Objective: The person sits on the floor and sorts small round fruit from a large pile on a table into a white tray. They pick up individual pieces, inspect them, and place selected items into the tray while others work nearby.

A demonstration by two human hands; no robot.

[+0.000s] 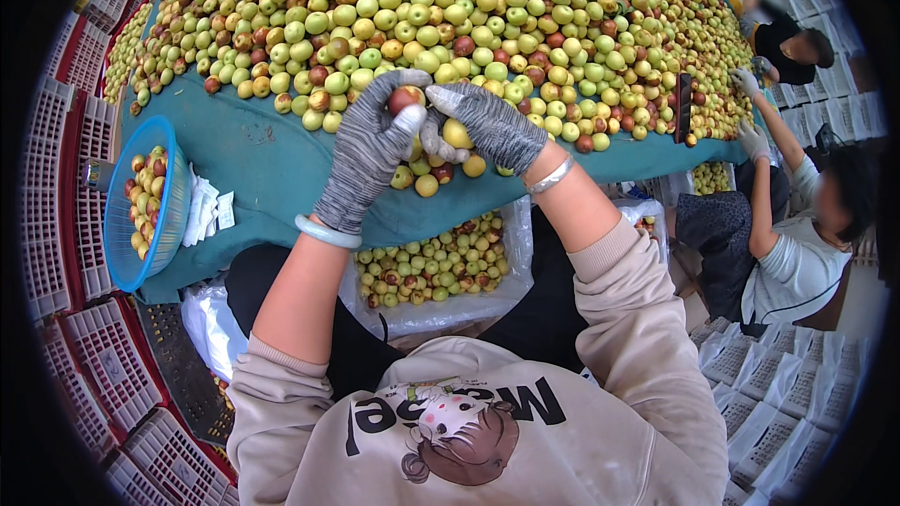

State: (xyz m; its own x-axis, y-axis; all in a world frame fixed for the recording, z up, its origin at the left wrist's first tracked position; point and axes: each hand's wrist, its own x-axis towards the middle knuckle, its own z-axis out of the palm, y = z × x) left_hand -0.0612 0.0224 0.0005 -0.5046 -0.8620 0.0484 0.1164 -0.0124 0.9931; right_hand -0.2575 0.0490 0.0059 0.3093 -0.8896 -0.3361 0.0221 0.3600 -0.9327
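Observation:
My left hand (376,137), in a grey striped knit glove with pale fingertips, grips a reddish-brown jujube (406,100) between thumb and fingers. Right beside it, my gloved right hand (492,119) has its fingers curled around a yellow-green jujube (457,133). Loose jujubes (426,185) lie on the teal cloth (295,169) just beneath both hands. Beyond them spreads a large heap of green, yellow and brown-red jujubes (422,14). Below the cloth's edge, between my knees, stands a plastic-lined crate (520,246) holding more jujubes (436,267).
A blue plastic basket (171,133) of jujubes stands at the left, beside paper slips (204,207). Stacked crates (112,358) line the left side; lined crates (780,379) fill the lower right. Two people (801,260) work at the right. A dark bar-shaped object (683,109) rests by the heap.

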